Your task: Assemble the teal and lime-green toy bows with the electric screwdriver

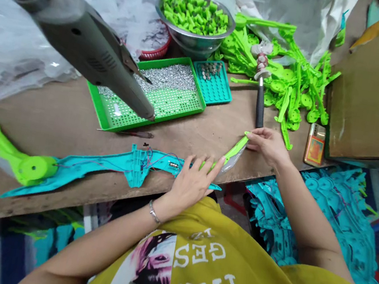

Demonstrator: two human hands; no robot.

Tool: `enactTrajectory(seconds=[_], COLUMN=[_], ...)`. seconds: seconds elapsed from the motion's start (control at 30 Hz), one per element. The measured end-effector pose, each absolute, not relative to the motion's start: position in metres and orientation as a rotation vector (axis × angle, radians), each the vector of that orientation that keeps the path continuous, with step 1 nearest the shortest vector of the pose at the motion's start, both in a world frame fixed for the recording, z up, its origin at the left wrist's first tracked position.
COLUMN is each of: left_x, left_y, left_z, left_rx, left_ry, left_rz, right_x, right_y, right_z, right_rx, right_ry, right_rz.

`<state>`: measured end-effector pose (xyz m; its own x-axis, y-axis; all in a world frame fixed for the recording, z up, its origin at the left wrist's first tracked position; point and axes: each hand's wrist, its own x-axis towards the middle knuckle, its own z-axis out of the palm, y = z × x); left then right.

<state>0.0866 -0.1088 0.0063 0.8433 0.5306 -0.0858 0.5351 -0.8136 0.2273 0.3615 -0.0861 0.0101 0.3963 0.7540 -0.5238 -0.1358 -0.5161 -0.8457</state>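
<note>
A long turquoise plastic toy-bow half, with thin wires and a small metal spring in it, lies along the front of the table. My left hand is closed over its right end, fingers laid across the place where a bright green limb piece meets it. My right hand pinches the far tip of that green piece between thumb and fingers. Clear film hangs along the green piece's lower side. Another green limb with a round hub sits on the bow half's left end. My left palm hides the joint.
A grey hanging electric screwdriver slants over a green tray of screws. Behind are a teal tray, a metal bowl and piled green parts. A black-handled tool, a lighter and a cardboard box stand right.
</note>
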Motion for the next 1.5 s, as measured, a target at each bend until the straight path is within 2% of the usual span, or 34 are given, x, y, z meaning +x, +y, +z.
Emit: enactTrajectory(seconds=[0.13,0.37,0.53,0.67,0.77,0.93,1.17,1.37,1.5], left_x=[0.081,0.066,0.058,0.054,0.054,0.056,0.058,0.059,0.06], left_y=[-0.106,-0.095,-0.093,-0.08,-0.046,0.015,0.019,0.023,0.023], left_z=[0.005,0.001,0.004,0.017,0.03,0.038,0.021,0.017,0.019], left_rx=[2.813,2.834,2.795,2.664,2.435,2.092,1.952,1.866,1.912], left_ry=[0.795,0.781,0.77,0.861,0.927,0.614,0.611,0.592,0.629], left_rz=[-0.011,0.014,0.011,0.033,-0.104,-0.452,-0.305,-0.26,-0.234], right_x=[0.346,0.314,0.275,0.258,0.256,0.255,0.25,0.232,0.217], right_y=[-0.094,-0.091,-0.102,-0.105,-0.101,-0.1,-0.1,-0.112,-0.116], right_z=[0.009,0.002,0.004,0.001,0.002,0.006,0.0,0.005,0.0], right_rx=[-1.572,-1.435,-1.411,-1.392,-1.395,-1.387,-1.419,-1.436,-1.476], right_ry=[-0.351,-0.38,-0.366,-0.346,-0.354,-0.441,-0.477,-0.377,-0.369], right_rz=[1.455,1.275,1.47,1.436,1.398,1.315,1.149,1.392,1.273])
